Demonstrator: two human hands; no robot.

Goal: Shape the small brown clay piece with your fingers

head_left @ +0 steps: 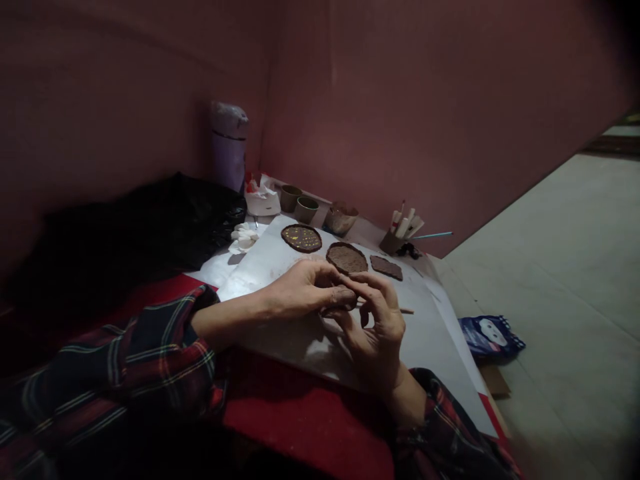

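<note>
In the head view, gripping a small dark brown piece (330, 311) between the curled fingers of left hand (303, 290) and right hand (377, 327), above the white sheet (425, 353), just beside the round brown slab (347, 257). Possibly risking cracks by pinching unevenly, or denting the slab by letting the piece slip.

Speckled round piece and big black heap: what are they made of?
The speckled round piece looks like matte brown clay, perhaps dough, from its uneven rim; the yellow specks could be paint. The black heap seems thin, slightly glossy plastic, given its creases and highlights.
</note>
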